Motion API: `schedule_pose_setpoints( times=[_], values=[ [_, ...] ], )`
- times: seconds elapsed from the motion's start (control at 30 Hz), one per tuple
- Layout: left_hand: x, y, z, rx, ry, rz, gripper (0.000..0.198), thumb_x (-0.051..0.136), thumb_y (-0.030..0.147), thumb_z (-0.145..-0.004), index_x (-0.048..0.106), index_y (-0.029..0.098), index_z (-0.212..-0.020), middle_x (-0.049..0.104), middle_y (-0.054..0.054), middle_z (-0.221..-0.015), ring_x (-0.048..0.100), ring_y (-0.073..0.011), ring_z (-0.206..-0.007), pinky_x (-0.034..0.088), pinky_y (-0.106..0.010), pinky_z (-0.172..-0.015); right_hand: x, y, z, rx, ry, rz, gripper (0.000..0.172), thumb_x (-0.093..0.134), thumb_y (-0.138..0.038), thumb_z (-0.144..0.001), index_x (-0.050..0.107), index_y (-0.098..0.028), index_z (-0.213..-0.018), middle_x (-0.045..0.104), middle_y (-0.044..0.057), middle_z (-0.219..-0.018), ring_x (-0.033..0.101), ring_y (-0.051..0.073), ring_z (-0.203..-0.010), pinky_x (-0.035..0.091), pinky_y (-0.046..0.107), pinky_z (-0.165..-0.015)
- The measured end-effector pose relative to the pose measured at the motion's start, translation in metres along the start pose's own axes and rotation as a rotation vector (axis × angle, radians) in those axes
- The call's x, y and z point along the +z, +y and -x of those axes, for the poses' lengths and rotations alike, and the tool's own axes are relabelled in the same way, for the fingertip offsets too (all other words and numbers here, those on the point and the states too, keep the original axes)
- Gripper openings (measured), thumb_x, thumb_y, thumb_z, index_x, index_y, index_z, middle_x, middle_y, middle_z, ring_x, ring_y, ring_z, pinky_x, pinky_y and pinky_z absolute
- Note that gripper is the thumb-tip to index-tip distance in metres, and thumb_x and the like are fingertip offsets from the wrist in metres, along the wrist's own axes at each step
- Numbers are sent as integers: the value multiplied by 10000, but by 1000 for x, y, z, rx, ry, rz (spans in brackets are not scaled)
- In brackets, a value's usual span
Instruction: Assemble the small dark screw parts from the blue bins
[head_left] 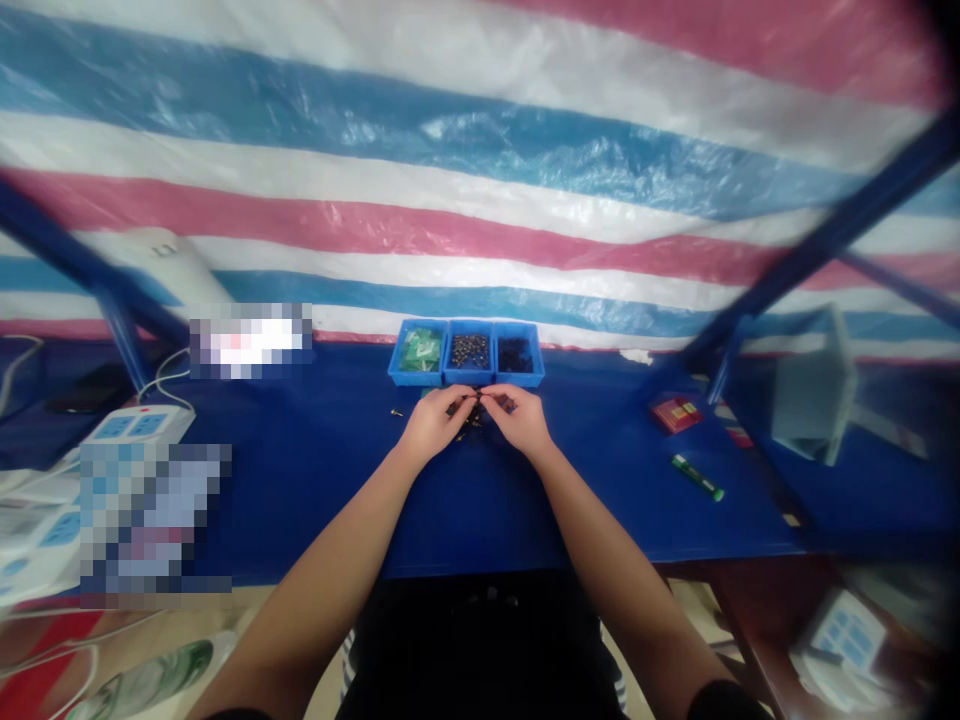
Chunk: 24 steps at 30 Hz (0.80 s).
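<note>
My left hand (pixel 435 422) and my right hand (pixel 519 420) meet over the blue table (pixel 315 480), just in front of three small blue bins. Both hands are closed in a pinch, fingertips touching around a tiny dark part between them that I cannot name. A few small dark parts (pixel 471 422) lie on the cloth under the fingers. The left bin (pixel 420 352) holds green pieces, the middle bin (pixel 469 352) metal screws or nuts, the right bin (pixel 516 354) small black parts. A single screw (pixel 395 411) lies left of my left hand.
White power strips (pixel 135 425) with cables sit at the left. A red box (pixel 676 413) and a green lighter-like stick (pixel 697 477) lie to the right. Blue frame bars (pixel 817 250) slant up on both sides before a striped plastic sheet. A grey stand (pixel 814 385) is far right.
</note>
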<state>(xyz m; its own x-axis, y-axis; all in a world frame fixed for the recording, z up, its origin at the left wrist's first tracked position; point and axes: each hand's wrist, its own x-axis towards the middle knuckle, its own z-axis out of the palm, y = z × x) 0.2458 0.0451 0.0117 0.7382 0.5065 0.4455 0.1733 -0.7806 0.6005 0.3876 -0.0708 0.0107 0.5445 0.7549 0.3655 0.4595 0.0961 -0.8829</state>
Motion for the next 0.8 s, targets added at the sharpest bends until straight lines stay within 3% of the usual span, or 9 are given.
schedule_pose_setpoints(
  times=[0.23, 0.53, 0.8],
  values=[
    [-2, 3, 0, 31, 3, -2, 241, 490, 378, -949, 670, 242, -1033, 722, -23, -986, 655, -174, -837, 512, -308, -803, 0, 1, 0, -9, -10, 10, 241, 632, -360, -814, 731, -224, -987, 744, 42, -958, 670, 168, -715, 550, 296, -660],
    [2, 0, 0, -6, 30, 22, 267, 531, 403, -926, 637, 240, -1109, 687, 3, -790, 638, -151, -741, 512, -266, -716, -1, 1, -1, -8, 4, 11, 209, 627, -355, -819, 736, -215, -931, 745, 40, -924, 670, 167, -716, 544, 289, -671],
    [1, -2, 0, 40, 28, -18, 238, 500, 373, -943, 669, 232, -1034, 721, -24, -953, 656, -166, -812, 520, -278, -745, 2, 5, 0, -25, -17, 4, 210, 632, -343, -814, 737, -220, -948, 744, 39, -930, 669, 167, -715, 536, 288, -645]
  ],
)
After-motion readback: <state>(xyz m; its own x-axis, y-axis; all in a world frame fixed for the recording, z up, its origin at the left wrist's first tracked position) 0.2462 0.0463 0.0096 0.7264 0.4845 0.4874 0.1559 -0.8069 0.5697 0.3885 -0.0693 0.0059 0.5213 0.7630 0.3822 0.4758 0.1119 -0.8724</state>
